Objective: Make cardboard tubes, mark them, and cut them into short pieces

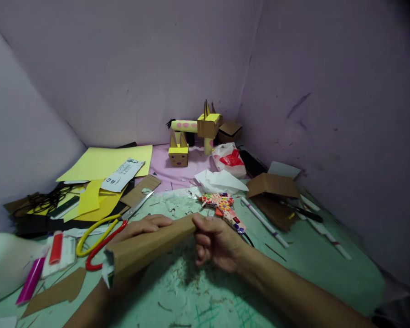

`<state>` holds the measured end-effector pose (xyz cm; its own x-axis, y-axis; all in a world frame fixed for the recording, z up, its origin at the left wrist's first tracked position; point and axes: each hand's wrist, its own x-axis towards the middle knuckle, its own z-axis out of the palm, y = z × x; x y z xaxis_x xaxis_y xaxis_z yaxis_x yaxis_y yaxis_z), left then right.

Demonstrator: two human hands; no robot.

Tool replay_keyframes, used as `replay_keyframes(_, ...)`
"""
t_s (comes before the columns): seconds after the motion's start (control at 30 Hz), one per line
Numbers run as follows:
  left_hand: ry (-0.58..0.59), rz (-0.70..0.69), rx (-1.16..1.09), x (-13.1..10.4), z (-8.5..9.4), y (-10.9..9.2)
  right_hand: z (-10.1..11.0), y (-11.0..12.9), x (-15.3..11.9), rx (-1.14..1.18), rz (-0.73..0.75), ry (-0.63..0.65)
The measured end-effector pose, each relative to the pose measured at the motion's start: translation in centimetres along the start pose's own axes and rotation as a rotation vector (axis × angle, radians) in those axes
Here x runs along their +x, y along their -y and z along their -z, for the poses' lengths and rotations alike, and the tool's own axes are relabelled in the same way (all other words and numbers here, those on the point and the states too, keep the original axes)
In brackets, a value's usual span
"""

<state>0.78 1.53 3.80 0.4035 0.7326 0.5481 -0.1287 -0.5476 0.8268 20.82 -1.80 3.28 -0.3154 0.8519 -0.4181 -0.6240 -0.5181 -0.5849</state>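
A long folded cardboard tube (150, 248) is held between my two hands above the green table, tapering toward its far right end. My right hand (215, 243) pinches that narrow end between thumb and fingers. Behind the tube, my left hand (143, 226) wraps round its body; most of its fingers are hidden. White material shows inside the wide, near-left opening. Just beyond my right hand lies a floral-patterned glue gun (222, 205) with a dark cord. Scissors (104, 237) with one yellow and one red handle lie left of the tube.
Yellow paper (105, 161) and dark sheets are piled at left, near a white bottle (10, 266) and a cardboard scrap (56, 291). A cardboard animal figure (208, 125) and a small cardboard head (178, 155) stand at the back. Right are a folded cardboard piece (273, 186) and a white marker (264, 223).
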Motion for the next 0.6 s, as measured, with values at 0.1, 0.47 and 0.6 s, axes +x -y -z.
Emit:
replay_keyframes(0.1, -0.018, 0.034, 0.011, 0.1, 0.3, 0.2, 0.2, 0.0, 0.1, -0.018, 0.021, 0.003)
replay_keyframes(0.47, -0.101, 0.117, 0.028, -0.4, 0.4, 0.4, 0.3, 0.1, 0.0, -0.272, 0.121, -0.063)
replay_keyframes(0.6, -0.287, 0.293, 0.064, -0.8, 1.3, 0.6, 0.8, 1.0, -0.7, -0.553, 0.367, -0.262)
